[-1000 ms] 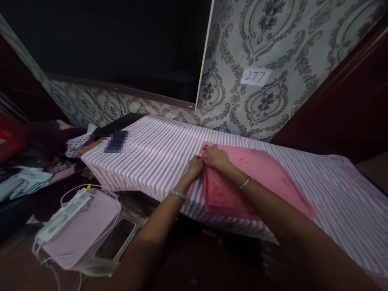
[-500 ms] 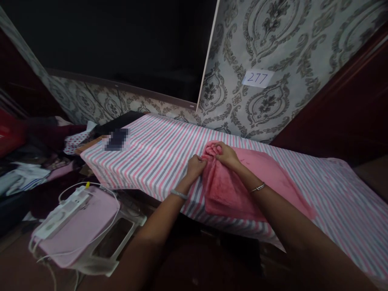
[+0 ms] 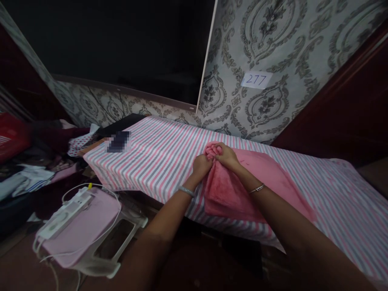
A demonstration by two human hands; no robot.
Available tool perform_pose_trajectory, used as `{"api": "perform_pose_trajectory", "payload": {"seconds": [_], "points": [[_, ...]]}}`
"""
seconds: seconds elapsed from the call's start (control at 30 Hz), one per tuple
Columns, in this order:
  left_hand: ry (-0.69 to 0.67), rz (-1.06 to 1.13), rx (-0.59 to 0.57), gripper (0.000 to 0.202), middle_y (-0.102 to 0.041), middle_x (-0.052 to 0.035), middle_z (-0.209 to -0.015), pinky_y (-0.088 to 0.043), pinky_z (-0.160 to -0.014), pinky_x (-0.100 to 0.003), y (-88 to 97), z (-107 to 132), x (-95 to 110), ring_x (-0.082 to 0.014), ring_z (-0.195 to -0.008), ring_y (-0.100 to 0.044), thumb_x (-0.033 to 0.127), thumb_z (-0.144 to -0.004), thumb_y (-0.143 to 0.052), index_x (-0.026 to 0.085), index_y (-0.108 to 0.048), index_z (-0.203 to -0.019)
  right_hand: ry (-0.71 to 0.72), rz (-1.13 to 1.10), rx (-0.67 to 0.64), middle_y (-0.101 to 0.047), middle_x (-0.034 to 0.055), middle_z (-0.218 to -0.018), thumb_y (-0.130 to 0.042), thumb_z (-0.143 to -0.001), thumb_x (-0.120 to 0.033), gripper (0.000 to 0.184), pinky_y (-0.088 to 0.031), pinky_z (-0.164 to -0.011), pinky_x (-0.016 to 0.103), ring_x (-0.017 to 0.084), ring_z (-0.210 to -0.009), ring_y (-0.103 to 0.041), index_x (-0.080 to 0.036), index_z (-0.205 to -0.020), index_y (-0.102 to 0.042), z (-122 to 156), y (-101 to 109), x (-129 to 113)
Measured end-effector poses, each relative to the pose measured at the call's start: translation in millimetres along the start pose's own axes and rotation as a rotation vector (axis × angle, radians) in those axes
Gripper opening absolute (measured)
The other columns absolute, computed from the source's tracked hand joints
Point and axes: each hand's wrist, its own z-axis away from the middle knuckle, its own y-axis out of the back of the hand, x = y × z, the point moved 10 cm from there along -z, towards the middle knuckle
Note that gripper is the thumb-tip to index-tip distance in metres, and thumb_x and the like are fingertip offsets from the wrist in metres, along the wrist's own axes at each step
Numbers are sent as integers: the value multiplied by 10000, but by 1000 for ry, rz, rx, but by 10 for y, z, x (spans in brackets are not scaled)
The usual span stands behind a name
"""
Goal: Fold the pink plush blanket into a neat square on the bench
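Note:
A pink fleecy cloth (image 3: 242, 186) lies folded on a table covered in a pink, grey and white striped sheet (image 3: 157, 157). My left hand (image 3: 201, 165) is closed on the cloth's left top corner. My right hand (image 3: 226, 156) is closed right beside it, gripping a bunched-up bit of the same corner. Both wrists wear thin bangles. The two hands touch each other at the bunched fabric.
A dark blurred object (image 3: 119, 141) lies on the sheet's far left end. A stool with a pink pad and a white power strip (image 3: 65, 213) stands at lower left. Piled clothes (image 3: 30, 169) fill the left side. A patterned wall with a "277" label (image 3: 255, 80) lies behind.
My hands have bunched the cloth's corner and moved it slightly away from me; the left hand has closed in against the right.

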Motion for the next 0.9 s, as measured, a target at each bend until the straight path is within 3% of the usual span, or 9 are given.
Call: {"api": "perform_pose_trajectory", "payload": {"seconds": [0.07, 0.17, 0.4, 0.7, 0.9], "points": [[87, 209, -56, 356, -579, -37, -552, -348, -586, -257, -87, -17, -107, -176, -654, -610, 241, -835, -712, 185, -551, -522, -33, -10, -9, -725, 47, -1057, -723, -782, -302, 358, -488, -761, 305, 221, -923, -663, -232, -1124, -644, -3, -1, 20], [184, 348, -120, 427, -428, 33, -432, -282, -484, -245, -209, -7, -222, -104, -430, -420, 300, -859, -698, 201, -476, -507, -59, -12, -9, -720, 52, -1065, -719, -788, -297, 340, -481, -753, 305, 226, -931, -660, -231, -1114, -644, -1, -6, 20], [346, 532, -225, 424, -339, 65, -385, -197, -390, -224, -468, 25, -373, -62, -347, -267, 283, -835, -677, 216, -407, -515, -124, 21, 11, -706, 57, -1078, -710, -814, -289, 335, -493, -764, 316, 234, -942, -656, -245, -1139, -638, 56, -29, -3], [247, 544, -237, 382, -393, 54, -405, -224, -395, -223, -435, -58, -371, -68, -378, -311, 292, -754, -782, 199, -474, -548, -134, 79, -6, -676, 91, -1145, -665, -884, -333, 349, -511, -822, 345, 254, -1010, -648, -247, -1221, -633, 111, -35, -73], [216, 466, -186, 371, -418, 31, -421, -327, -443, -252, -456, -140, -401, -102, -408, -391, 322, -802, -730, 203, -494, -543, -104, 106, 38, -665, 89, -1094, -665, -862, -313, 361, -515, -787, 336, 252, -954, -653, -245, -1216, -635, 125, -25, -114]]}}
